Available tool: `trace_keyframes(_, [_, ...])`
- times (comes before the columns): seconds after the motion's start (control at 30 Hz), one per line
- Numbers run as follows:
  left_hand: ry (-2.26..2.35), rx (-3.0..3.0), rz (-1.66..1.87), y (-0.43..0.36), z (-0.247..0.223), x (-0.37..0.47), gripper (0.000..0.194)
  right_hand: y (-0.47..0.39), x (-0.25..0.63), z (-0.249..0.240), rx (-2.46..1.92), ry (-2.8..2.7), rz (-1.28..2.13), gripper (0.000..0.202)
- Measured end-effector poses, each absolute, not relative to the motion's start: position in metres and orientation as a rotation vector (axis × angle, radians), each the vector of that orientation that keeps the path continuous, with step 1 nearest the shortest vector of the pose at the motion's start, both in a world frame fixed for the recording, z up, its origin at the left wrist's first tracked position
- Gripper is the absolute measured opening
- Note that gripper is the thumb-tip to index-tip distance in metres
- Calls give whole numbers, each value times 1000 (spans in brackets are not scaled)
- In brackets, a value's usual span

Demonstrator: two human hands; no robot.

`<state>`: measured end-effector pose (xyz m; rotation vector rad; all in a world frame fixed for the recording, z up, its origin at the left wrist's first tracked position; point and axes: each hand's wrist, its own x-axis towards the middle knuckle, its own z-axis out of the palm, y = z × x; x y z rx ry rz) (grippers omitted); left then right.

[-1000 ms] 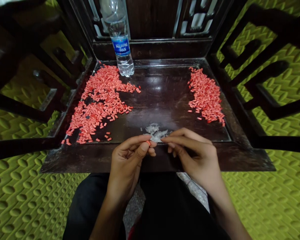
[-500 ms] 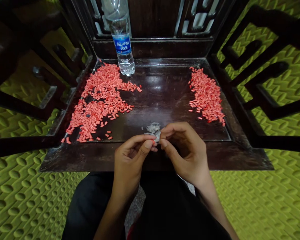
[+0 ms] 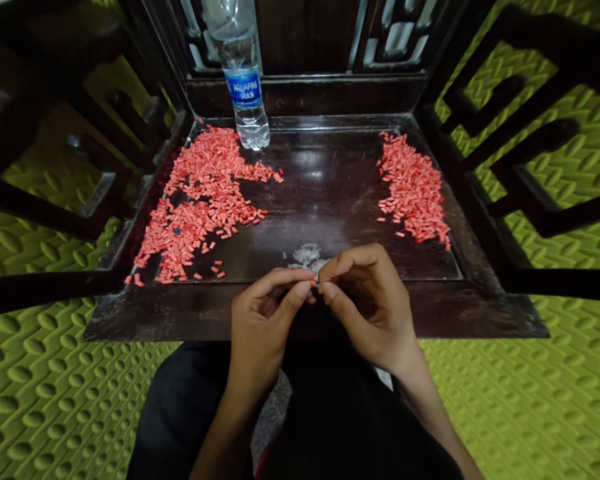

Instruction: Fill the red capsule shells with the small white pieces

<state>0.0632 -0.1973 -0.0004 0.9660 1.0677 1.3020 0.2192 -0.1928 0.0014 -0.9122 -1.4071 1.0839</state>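
Observation:
Between the thumb and forefinger of my left hand (image 3: 266, 313) is a small red piece (image 3: 311, 283). My right hand (image 3: 373, 303) is pinched close beside it, its fingertips at the red piece's right end, on a tiny pale piece that is mostly hidden. Just beyond my fingertips lies a small heap of whitish translucent pieces (image 3: 306, 256). A wide spread of small red tube-like pieces (image 3: 200, 193) covers the left of the dark wooden surface (image 3: 325, 193). Another pile of red pieces (image 3: 414, 190) lies on the right.
A clear water bottle (image 3: 247, 93) with a blue label stands at the back left, beside the larger red spread. Dark carved wooden rails (image 3: 545, 153) rise at both sides, and a wooden panel stands behind. Green textured matting (image 3: 520, 393) shows around the wooden seat.
My right fingertips have come in against the red piece in my left hand. The red piece now points toward them. The piles have not visibly changed.

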Motion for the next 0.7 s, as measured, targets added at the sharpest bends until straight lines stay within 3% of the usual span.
trace_keyframes(0.7, [1078, 1045, 1330, -197, 2, 65, 9, -191, 219, 4, -970, -1420, 1006, 13])
